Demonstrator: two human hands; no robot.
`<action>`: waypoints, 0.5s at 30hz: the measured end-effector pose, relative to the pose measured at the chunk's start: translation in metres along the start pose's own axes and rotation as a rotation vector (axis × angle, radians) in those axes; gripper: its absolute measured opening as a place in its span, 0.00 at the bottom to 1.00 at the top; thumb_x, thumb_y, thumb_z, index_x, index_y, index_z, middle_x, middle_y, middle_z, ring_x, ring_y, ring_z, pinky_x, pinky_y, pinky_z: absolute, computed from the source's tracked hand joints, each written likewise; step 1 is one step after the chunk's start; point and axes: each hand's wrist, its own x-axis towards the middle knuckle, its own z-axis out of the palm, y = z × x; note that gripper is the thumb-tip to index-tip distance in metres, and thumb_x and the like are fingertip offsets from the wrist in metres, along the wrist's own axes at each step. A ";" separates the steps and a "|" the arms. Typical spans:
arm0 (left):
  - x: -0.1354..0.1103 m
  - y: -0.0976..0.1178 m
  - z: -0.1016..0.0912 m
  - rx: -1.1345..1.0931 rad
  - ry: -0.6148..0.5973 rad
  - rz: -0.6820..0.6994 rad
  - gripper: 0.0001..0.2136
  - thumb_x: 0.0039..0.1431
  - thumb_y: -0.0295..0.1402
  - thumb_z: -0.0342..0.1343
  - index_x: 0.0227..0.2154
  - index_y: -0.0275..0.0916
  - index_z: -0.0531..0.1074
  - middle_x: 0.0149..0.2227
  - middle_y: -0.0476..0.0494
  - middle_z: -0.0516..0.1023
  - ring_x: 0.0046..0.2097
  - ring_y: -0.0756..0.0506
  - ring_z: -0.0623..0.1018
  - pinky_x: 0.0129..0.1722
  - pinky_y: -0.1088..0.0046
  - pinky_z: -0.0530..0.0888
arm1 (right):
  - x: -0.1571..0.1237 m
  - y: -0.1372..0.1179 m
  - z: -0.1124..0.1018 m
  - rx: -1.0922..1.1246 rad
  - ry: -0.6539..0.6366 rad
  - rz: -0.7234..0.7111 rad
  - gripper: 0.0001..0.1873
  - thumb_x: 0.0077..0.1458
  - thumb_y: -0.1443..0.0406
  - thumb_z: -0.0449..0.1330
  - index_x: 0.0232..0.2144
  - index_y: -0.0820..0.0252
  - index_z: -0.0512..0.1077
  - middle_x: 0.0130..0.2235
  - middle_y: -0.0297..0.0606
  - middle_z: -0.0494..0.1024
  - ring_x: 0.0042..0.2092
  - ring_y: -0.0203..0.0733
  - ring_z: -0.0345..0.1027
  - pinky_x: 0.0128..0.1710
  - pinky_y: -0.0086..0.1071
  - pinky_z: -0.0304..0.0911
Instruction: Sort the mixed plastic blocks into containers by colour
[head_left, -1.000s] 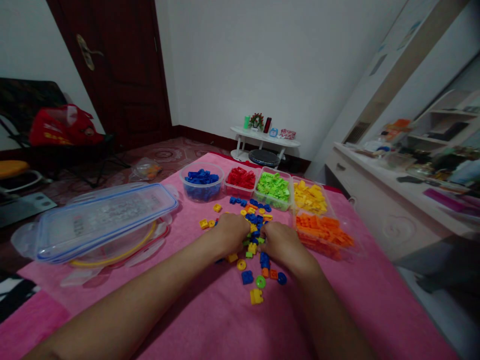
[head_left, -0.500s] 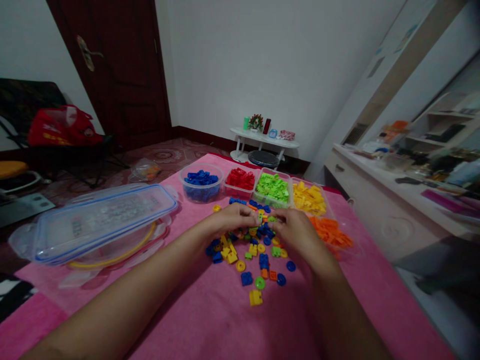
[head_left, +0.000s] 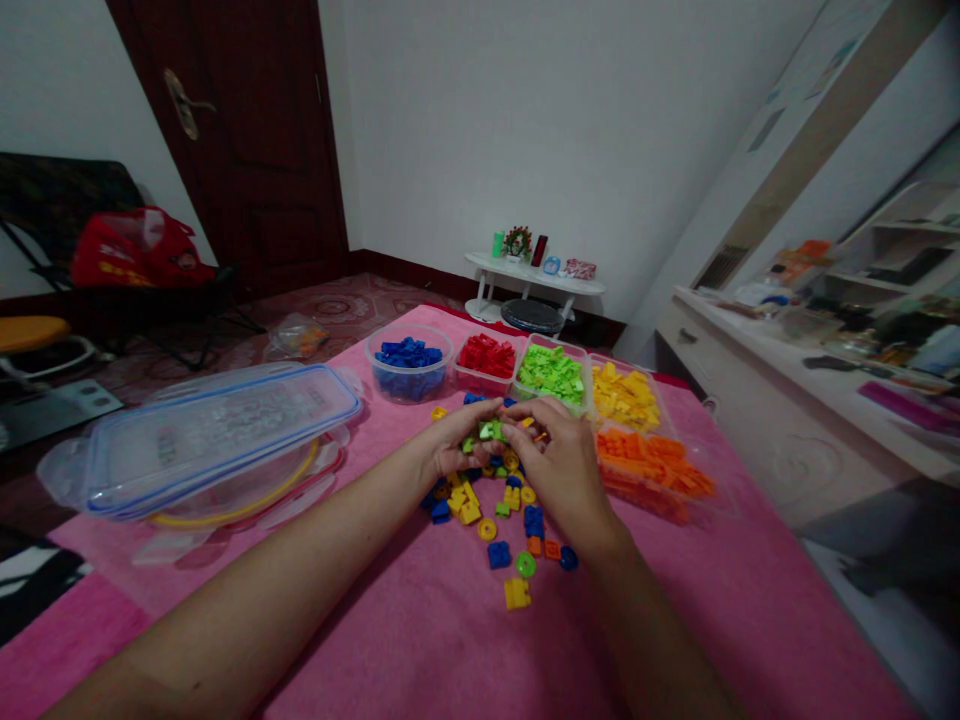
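My left hand (head_left: 456,440) is turned palm up over the loose pile, its fingers curled around several light green building blocks (head_left: 491,431). Against it, my right hand (head_left: 553,445) reaches in from the right, thumb and fingers closed at the same green blocks; its fingertips are partly hidden. Beneath both hands lies a mixed heap of blue, yellow, green and orange pieces. Nearest to me are a yellow block (head_left: 517,593), a green ring (head_left: 526,564), a blue block (head_left: 499,555) and a yellow ring (head_left: 487,529).
Behind the heap stand tubs of blue (head_left: 409,368), red (head_left: 486,355), green (head_left: 551,370) and yellow blocks (head_left: 625,396). A tub of orange blocks (head_left: 654,465) is at the right. Stacked lids (head_left: 217,440) lie on the left of the pink cloth (head_left: 420,640).
My right hand has moved left to meet my left hand. The left hand has turned palm up, with green blocks now showing in it. The view has shifted slightly.
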 end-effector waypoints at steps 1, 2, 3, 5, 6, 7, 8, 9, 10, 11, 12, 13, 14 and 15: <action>-0.001 0.004 -0.001 -0.014 0.056 0.034 0.09 0.61 0.34 0.49 0.30 0.34 0.68 0.18 0.50 0.68 0.14 0.55 0.66 0.10 0.86 0.58 | -0.003 -0.004 0.001 -0.010 -0.078 0.022 0.08 0.52 0.68 0.56 0.33 0.58 0.75 0.36 0.37 0.77 0.36 0.36 0.68 0.37 0.28 0.61; -0.003 0.009 -0.001 -0.030 0.099 0.061 0.08 0.61 0.32 0.48 0.29 0.34 0.67 0.18 0.51 0.66 0.13 0.56 0.63 0.09 0.87 0.55 | -0.006 -0.008 0.003 -0.018 -0.197 0.044 0.08 0.52 0.69 0.56 0.33 0.58 0.76 0.34 0.35 0.77 0.34 0.35 0.68 0.35 0.27 0.60; -0.006 0.015 -0.001 -0.047 0.127 0.081 0.08 0.61 0.31 0.48 0.28 0.35 0.66 0.18 0.52 0.65 0.13 0.57 0.61 0.08 0.88 0.53 | -0.011 -0.012 0.004 -0.025 -0.359 0.056 0.09 0.51 0.69 0.57 0.34 0.57 0.76 0.32 0.34 0.77 0.32 0.34 0.68 0.32 0.26 0.59; -0.013 0.026 0.000 -0.071 0.152 0.107 0.07 0.61 0.30 0.48 0.27 0.35 0.65 0.19 0.51 0.65 0.13 0.58 0.59 0.08 0.89 0.51 | -0.020 -0.017 0.009 -0.040 -0.738 0.037 0.11 0.46 0.69 0.61 0.34 0.56 0.77 0.28 0.30 0.77 0.28 0.33 0.67 0.28 0.24 0.56; -0.016 0.031 0.000 -0.075 0.162 0.123 0.07 0.60 0.29 0.49 0.27 0.35 0.65 0.19 0.51 0.65 0.14 0.58 0.59 0.08 0.90 0.50 | -0.025 -0.018 0.011 -0.052 -0.909 0.028 0.12 0.43 0.68 0.63 0.34 0.56 0.77 0.26 0.29 0.77 0.27 0.33 0.67 0.26 0.24 0.55; -0.019 0.035 0.000 -0.073 0.172 0.140 0.06 0.60 0.29 0.49 0.27 0.35 0.65 0.19 0.51 0.65 0.14 0.58 0.59 0.08 0.90 0.50 | -0.028 -0.019 0.015 -0.063 -1.039 0.022 0.12 0.41 0.68 0.64 0.33 0.56 0.78 0.25 0.29 0.77 0.26 0.33 0.67 0.25 0.24 0.54; -0.021 0.038 0.000 -0.067 0.184 0.161 0.06 0.60 0.28 0.49 0.27 0.35 0.65 0.20 0.51 0.65 0.14 0.59 0.59 0.08 0.90 0.50 | -0.031 -0.019 0.019 -0.066 -1.102 0.016 0.11 0.41 0.68 0.64 0.32 0.56 0.78 0.25 0.29 0.77 0.26 0.33 0.67 0.25 0.23 0.54; -0.022 0.039 0.000 -0.058 0.198 0.182 0.05 0.59 0.27 0.50 0.27 0.35 0.65 0.20 0.51 0.65 0.14 0.59 0.59 0.08 0.90 0.50 | -0.032 -0.017 0.023 -0.060 -1.094 0.009 0.10 0.42 0.69 0.63 0.32 0.57 0.78 0.25 0.29 0.77 0.26 0.33 0.68 0.25 0.23 0.55; -0.022 0.040 0.000 -0.046 0.216 0.204 0.05 0.59 0.27 0.50 0.27 0.35 0.65 0.20 0.51 0.65 0.14 0.59 0.59 0.08 0.90 0.49 | -0.032 -0.015 0.027 -0.044 -1.032 -0.002 0.10 0.44 0.69 0.62 0.32 0.57 0.78 0.26 0.30 0.77 0.28 0.33 0.68 0.27 0.23 0.56; -0.022 0.039 -0.001 -0.029 0.235 0.222 0.04 0.58 0.27 0.51 0.28 0.35 0.65 0.20 0.51 0.66 0.14 0.59 0.60 0.08 0.90 0.49 | -0.031 -0.012 0.032 -0.018 -0.938 -0.024 0.11 0.45 0.70 0.60 0.33 0.57 0.78 0.29 0.31 0.78 0.30 0.33 0.69 0.30 0.24 0.58; -0.021 0.039 -0.001 -0.007 0.255 0.239 0.03 0.57 0.26 0.53 0.28 0.35 0.66 0.21 0.50 0.67 0.15 0.58 0.61 0.08 0.90 0.49 | -0.029 -0.008 0.036 0.018 -0.826 -0.054 0.12 0.46 0.72 0.58 0.34 0.57 0.77 0.32 0.32 0.78 0.34 0.34 0.70 0.34 0.24 0.60; -0.020 0.038 -0.002 0.018 0.272 0.250 0.03 0.56 0.26 0.54 0.28 0.35 0.66 0.21 0.50 0.67 0.15 0.58 0.63 0.08 0.90 0.50 | -0.027 -0.003 0.039 0.057 -0.711 -0.079 0.14 0.47 0.73 0.57 0.36 0.57 0.77 0.37 0.34 0.78 0.38 0.35 0.70 0.38 0.25 0.60; -0.019 0.037 -0.002 0.042 0.287 0.257 0.03 0.54 0.26 0.55 0.28 0.35 0.66 0.21 0.49 0.68 0.16 0.57 0.64 0.09 0.90 0.50 | -0.024 0.002 0.041 0.093 -0.610 -0.092 0.17 0.47 0.74 0.56 0.38 0.58 0.76 0.42 0.35 0.77 0.43 0.35 0.69 0.43 0.26 0.60; -0.019 0.037 -0.002 0.062 0.299 0.257 0.03 0.53 0.26 0.56 0.28 0.34 0.67 0.21 0.49 0.68 0.17 0.57 0.66 0.09 0.90 0.51 | -0.021 0.008 0.043 0.117 -0.522 -0.095 0.18 0.46 0.76 0.56 0.40 0.58 0.75 0.46 0.37 0.76 0.47 0.36 0.68 0.47 0.27 0.59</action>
